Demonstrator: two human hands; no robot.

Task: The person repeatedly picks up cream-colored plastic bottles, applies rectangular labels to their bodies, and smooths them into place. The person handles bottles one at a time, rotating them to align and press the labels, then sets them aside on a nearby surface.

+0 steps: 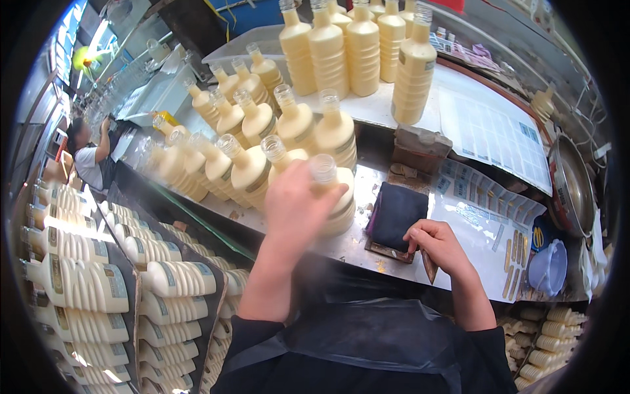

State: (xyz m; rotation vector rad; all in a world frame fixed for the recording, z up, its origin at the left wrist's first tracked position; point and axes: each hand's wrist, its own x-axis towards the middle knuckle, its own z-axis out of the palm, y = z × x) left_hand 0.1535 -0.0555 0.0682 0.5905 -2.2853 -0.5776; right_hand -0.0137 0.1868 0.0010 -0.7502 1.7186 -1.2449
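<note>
My left hand [298,200], slightly blurred, is closed round the neck of a cream glass bottle [338,213] that stands upright at the front of the bench. Its thumb lies across the bottle's shoulder. More cream bottles [249,172] with clear screw necks stand in rows just beyond this hand. My right hand [438,244] is closed on a thin brown wooden handle [428,268], whose other end is hidden by the fingers. The hand rests by the edge of a black cloth-covered pad [399,211] set on a small wooden base.
Label sheets [489,217] lie to the right, with tan strips [516,253] on them. A purple basin [548,267] and a metal pan [574,180] are at far right. Stacked bottles [85,269] fill the lower left. Another person [88,157] works at far left.
</note>
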